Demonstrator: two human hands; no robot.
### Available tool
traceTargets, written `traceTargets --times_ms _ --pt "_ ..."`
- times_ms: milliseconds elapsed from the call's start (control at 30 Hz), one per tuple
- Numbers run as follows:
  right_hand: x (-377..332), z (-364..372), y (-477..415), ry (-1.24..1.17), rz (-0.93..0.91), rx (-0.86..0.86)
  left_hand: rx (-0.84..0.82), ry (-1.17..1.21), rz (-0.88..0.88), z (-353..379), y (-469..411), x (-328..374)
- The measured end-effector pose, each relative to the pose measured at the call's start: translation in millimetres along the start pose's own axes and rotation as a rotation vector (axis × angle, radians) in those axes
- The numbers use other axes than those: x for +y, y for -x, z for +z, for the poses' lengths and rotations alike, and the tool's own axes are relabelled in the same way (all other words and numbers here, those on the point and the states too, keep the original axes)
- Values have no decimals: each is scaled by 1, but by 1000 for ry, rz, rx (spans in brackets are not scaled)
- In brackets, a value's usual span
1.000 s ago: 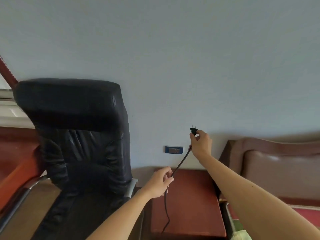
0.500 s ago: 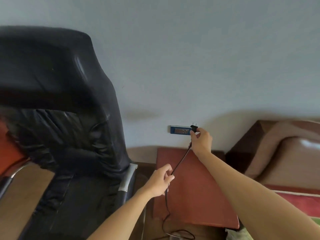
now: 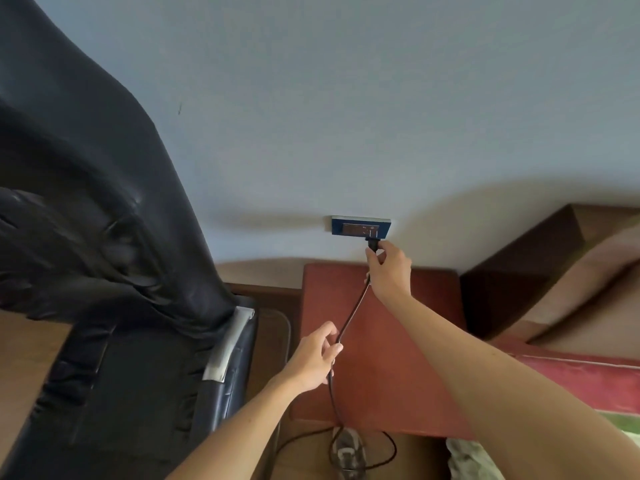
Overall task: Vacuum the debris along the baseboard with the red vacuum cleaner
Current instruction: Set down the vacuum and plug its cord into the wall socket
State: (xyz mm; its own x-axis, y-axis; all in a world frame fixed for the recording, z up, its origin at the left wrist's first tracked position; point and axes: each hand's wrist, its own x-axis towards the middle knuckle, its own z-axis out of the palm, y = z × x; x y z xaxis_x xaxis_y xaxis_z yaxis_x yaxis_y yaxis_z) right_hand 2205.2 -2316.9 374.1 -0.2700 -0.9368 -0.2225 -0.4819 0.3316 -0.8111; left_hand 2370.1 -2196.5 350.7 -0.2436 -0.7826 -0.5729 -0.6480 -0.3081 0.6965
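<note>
My right hand (image 3: 389,270) pinches a black plug (image 3: 372,244) right at the lower edge of a blue wall socket (image 3: 349,226) on the grey wall. A black power cord (image 3: 349,318) runs down from the plug through my left hand (image 3: 317,358), whose fingers curl around it, and loops on the floor below. The red vacuum cleaner is out of view.
A black leather office chair (image 3: 104,254) fills the left side. A reddish-brown bedside table (image 3: 398,358) stands under the socket. A padded headboard (image 3: 571,282) and a bed with a red cover (image 3: 588,379) are to the right. A shoe (image 3: 348,448) lies among the cord loops on the floor.
The view has tilted down and moved closer to the wall. My right hand has carried the plug from beside the socket to its lower edge. My left hand keeps hold of the cord.
</note>
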Motion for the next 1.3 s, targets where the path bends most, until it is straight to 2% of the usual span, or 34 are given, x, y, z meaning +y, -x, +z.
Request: traceTargets --times_ms 867,1300 --pt "13 23 -24 -61 27 30 56 120 -51 19 -20 2" --pt "5 14 -32 49 -28 -2 32 139 -42 22 -28 7"
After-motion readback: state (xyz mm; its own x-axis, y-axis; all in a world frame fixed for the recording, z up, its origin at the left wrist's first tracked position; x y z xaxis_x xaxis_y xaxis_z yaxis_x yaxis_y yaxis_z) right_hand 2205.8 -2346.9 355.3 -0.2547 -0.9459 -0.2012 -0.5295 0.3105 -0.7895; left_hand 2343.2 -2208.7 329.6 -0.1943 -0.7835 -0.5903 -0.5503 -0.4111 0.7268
